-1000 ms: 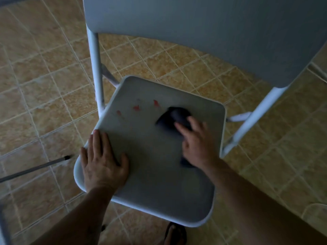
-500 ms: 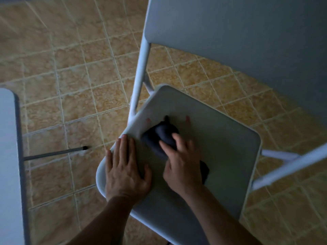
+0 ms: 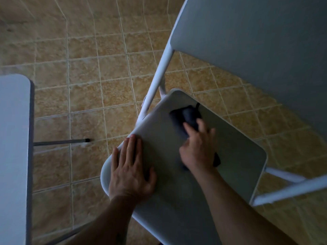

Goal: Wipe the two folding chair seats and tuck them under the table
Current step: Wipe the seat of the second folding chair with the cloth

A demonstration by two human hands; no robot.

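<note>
Seat (image 3: 230, 161) looks stiff and smooth; left hand (image 3: 130, 172) lies flat, released, at its near-left corner, while right hand (image 3: 198, 149) presses a soft cloth (image 3: 185, 119) toward the back, beside the counter (image 3: 14, 156).

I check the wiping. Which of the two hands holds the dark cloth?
The right hand presses the dark cloth on the grey chair seat; the left hand lies flat, empty, at the seat's edge.

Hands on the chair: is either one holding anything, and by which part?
The right hand presses a dark cloth onto the seat, covering its near end. The left hand lies flat on the seat's edge, holding nothing.
</note>
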